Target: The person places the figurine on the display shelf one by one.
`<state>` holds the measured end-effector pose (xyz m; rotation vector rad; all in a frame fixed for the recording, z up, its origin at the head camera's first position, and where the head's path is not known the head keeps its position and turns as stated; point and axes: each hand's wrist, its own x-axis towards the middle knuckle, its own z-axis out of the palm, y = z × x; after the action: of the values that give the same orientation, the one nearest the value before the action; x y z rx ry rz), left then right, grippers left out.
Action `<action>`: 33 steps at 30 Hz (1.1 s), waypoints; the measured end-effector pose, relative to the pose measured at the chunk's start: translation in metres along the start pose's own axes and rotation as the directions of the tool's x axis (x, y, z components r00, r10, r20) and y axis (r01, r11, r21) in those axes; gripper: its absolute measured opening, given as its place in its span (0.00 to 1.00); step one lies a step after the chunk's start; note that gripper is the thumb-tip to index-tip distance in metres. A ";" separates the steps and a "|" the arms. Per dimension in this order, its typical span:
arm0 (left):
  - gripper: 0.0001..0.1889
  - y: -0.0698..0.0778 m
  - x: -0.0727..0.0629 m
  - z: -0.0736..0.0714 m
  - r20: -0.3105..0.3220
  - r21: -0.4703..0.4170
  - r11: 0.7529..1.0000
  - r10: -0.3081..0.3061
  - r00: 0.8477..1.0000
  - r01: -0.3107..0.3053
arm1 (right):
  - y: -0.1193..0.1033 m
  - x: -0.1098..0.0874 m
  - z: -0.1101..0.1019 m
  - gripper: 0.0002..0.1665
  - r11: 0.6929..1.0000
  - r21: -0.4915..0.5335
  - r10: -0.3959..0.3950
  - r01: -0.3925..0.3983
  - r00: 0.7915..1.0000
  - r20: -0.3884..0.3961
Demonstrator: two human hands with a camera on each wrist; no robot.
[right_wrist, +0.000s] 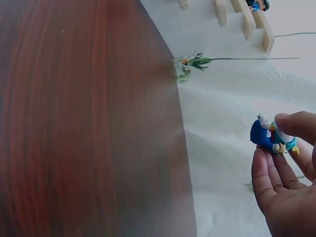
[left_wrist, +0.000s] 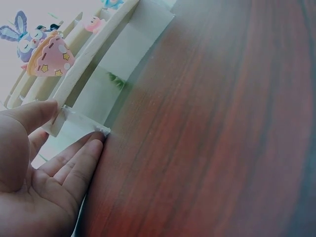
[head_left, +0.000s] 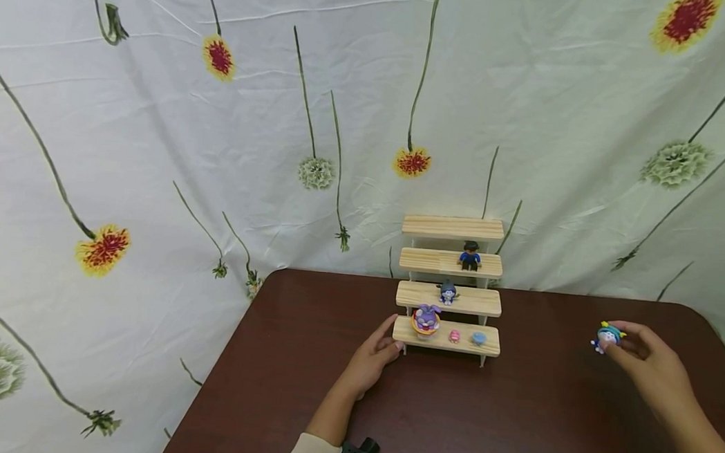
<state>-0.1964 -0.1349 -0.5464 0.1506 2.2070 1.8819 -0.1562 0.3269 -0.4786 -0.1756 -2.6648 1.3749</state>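
A tiered wooden display stand (head_left: 448, 299) rises near the table's back edge. My left hand (head_left: 369, 360) grips the left end of its lowest shelf, thumb at the front; in the left wrist view the other fingers reach down by the clear leg. On that shelf sit a purple rabbit-eared figurine (head_left: 426, 318), a small pink figurine (head_left: 454, 336) and a small blue piece (head_left: 478, 338). Off to the right, my right hand (head_left: 656, 366) pinches a small figurine (right_wrist: 274, 136) with a teal cap and blue parts between thumb and fingers, held up above the table.
Higher up the stand are a dark-hatted grey figurine (head_left: 448, 293) and a toy figure in blue and black (head_left: 470, 257). The top shelf (head_left: 452, 226) is bare wood. A flowered cloth (head_left: 264, 200) hangs behind the dark red-brown table (head_left: 307, 320).
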 end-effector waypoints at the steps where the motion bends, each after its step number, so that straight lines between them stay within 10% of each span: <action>1: 0.34 0.000 0.000 0.000 0.001 -0.001 1.000 0.000 1.000 0.000 | -0.002 0.001 0.000 0.31 1.000 -0.005 -0.007 0.007 1.000 -0.002; 33: 0.34 -0.002 0.002 0.000 0.003 -0.002 1.000 0.004 1.000 -0.004 | -0.075 0.040 0.015 0.32 0.981 -0.078 -0.172 0.175 0.984 0.045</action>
<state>-0.1978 -0.1345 -0.5482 0.1568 2.2044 1.8847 -0.2015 0.2785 -0.4233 0.0744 -2.6949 1.2293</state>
